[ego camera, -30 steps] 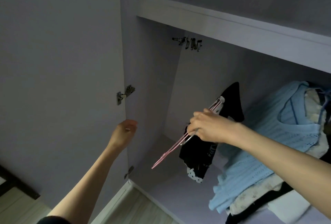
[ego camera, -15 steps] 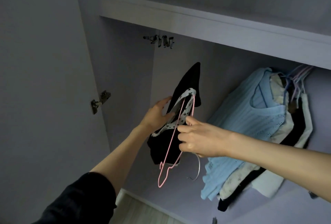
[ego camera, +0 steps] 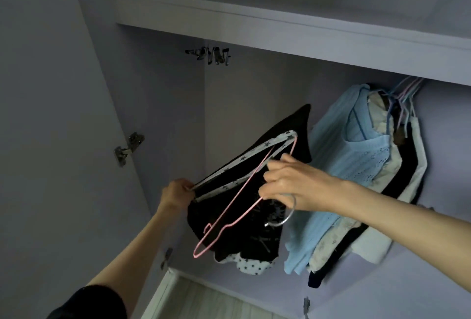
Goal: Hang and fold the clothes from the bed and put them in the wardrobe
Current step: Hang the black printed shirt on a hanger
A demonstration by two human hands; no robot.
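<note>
Pink hanger (ego camera: 237,206) partly hidden inside black garment (ego camera: 254,229).

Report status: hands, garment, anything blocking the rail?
Left hand pinches black top by its neckline. Right hand grips pink hanger. Not yet hung. Hung clothes crowd the right side.

A short black sleeve (ego camera: 89,303) covers the left upper arm; forearms bare.

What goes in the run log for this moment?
stage: hangering | left hand: pinches black top neckline | right hand: holds pink hanger | hung: not yet
</note>
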